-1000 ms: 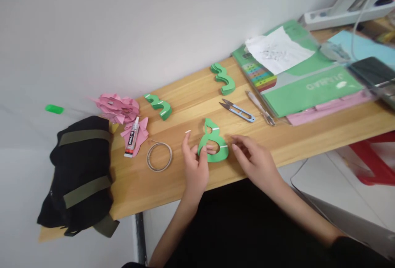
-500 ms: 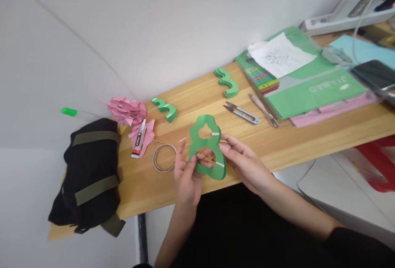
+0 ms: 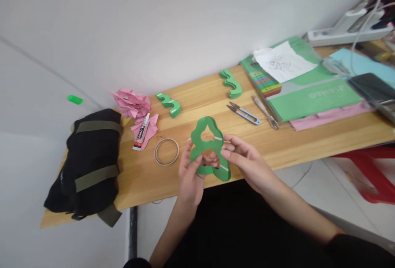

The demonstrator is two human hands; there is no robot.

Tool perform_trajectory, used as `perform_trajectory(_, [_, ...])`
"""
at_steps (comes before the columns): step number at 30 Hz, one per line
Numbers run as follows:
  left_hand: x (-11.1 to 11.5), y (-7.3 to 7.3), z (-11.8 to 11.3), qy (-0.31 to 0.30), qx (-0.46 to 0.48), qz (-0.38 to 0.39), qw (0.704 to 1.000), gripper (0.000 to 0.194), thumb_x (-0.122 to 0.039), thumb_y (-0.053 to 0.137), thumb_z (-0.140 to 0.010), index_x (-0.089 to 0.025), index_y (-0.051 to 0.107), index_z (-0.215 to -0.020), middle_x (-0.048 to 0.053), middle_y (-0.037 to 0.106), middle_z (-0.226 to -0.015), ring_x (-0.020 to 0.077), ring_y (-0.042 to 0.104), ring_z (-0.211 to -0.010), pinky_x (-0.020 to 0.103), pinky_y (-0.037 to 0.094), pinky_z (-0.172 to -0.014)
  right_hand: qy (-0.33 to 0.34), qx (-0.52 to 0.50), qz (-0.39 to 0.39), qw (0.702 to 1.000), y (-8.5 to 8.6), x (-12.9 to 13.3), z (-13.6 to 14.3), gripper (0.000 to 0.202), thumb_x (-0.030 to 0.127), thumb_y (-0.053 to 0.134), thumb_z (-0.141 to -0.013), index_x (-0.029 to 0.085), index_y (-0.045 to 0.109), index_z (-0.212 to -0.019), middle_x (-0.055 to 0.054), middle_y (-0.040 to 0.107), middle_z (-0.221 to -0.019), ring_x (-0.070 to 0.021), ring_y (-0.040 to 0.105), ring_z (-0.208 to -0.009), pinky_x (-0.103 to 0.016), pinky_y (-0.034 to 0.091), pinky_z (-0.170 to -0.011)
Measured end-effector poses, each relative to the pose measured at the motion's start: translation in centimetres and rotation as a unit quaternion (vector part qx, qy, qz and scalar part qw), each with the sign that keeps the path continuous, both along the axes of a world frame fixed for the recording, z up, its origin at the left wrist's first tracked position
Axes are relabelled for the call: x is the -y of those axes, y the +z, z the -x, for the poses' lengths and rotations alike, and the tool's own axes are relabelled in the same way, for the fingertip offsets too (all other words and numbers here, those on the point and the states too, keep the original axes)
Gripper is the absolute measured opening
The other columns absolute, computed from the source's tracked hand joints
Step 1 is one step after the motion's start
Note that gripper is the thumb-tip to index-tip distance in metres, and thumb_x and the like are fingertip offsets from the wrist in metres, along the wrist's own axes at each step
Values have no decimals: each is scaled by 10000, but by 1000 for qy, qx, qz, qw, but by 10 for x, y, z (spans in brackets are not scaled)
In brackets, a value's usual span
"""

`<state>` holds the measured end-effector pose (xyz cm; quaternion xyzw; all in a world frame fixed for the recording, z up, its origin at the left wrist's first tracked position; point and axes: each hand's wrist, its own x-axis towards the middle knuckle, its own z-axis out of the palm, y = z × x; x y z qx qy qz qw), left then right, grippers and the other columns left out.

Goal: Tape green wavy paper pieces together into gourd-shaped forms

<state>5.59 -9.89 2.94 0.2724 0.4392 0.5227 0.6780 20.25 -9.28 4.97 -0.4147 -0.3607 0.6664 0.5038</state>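
Note:
My left hand grips a folded green paper cutout by its lower left edge, thumb in front and fingers showing behind through the lower hole. My right hand pinches the cutout's right edge between thumb and fingers. The cutout has wavy edges, two holes and two thin white strips on its right half. A tiny white strip shows by my left index fingertip. Left of my hands lies a tape roll. Beyond them are a left stack of wavy green paper pieces, a right stack and blue thread snips.
A glue tube rests on pink paper scraps, beside a black bag at the table's left end. Rightward lie a pen, a green paper packet with white tissue on it, a phone and a power strip.
The view has shifted a little. My hands keep hold of the green cutout, whose halves are turned slightly and look spread a bit more apart.

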Motion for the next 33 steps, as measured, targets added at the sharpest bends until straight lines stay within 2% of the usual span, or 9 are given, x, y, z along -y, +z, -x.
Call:
perform_trajectory(7, [1,-23,-6,8,-183,-64,981,709,-304,655,-824,-259,250,-1404,27,659,-960,186,701,-890,386,541,-862,74,151,34,985,-31,-38,-21,170,339,651,-720,192,565,-731,5,653,-651,-134,607,-581,-275,491,-580])
perform_trajectory(11, [-20,-27,2,44,-431,-228,872,831,-177,646,-793,-270,175,-1471,128,529,-1308,243,542,-1236,464,431,-1046,99,307,-23,946,-34,-52,-20,148,315,612,-746,190,559,-687,8,592,-616,-141,573,-574,-265,435,-541])
perform_trajectory(13, [-37,-25,10,-18,-493,-335,803,871,-128,606,-801,-269,104,-1499,148,487,-1395,274,450,-1337,532,342,-1112,92,400,-46,911,-33,-54,-19,135,310,638,-747,186,589,-726,1,603,-626,-148,570,-574,-268,422,-537])
perform_trajectory(15, [-55,-22,18,-140,-499,-396,758,911,-83,545,-813,-269,-2,-1518,120,589,-1310,273,458,-1335,543,349,-1104,74,508,-76,855,-32,-54,-20,165,319,680,-739,176,634,-807,-20,630,-660,-167,580,-586,-284,422,-547])
perform_trajectory(18, [-80,-20,26,-247,-481,-427,724,963,-71,522,-791,-233,-81,-1524,120,641,-1254,296,471,-1327,553,383,-1069,36,627,-156,763,-34,-56,-25,237,305,671,-776,166,667,-968,-56,649,-756,-197,600,-632,-309,438,-561])
perform_trajectory(20, [-90,-21,27,-277,-479,-431,713,1001,-86,538,-761,-201,-99,-1525,135,639,-1259,310,482,-1315,565,383,-1059,44,637,-233,733,-39,-60,-31,233,249,621,-823,182,668,-1041,-80,655,-854,-217,628,-735,-323,476,-614])
perform_trajectory(24, [-96,-25,27,-293,-503,-443,682,1049,-75,524,-695,-196,-110,-1522,127,598,-1328,318,437,-1341,583,303,-1099,90,599,-336,721,-49,-71,-41,185,163,586,-834,186,690,-986,-102,643,-916,-242,630,-876,-364,520,-733])
perform_trajectory(29, [-92,-27,25,-328,-522,-458,640,1061,-52,470,-681,-194,-186,-1502,110,475,-1466,280,264,-1452,573,161,-1164,93,553,-343,753,-52,-76,-49,158,218,616,-847,173,665,-991,-106,654,-956,-229,641,-886,-371,545,-757])
perform_trajectory(33, [-91,-27,23,-361,-533,-449,619,1059,-62,463,-688,-189,-211,-1495,110,375,-1534,279,198,-1477,547,109,-1180,64,556,-360,746,-51,-71,-49,120,213,637,-849,170,659,-959,-106,670,-972,-226,651,-909,-375,552,-778])
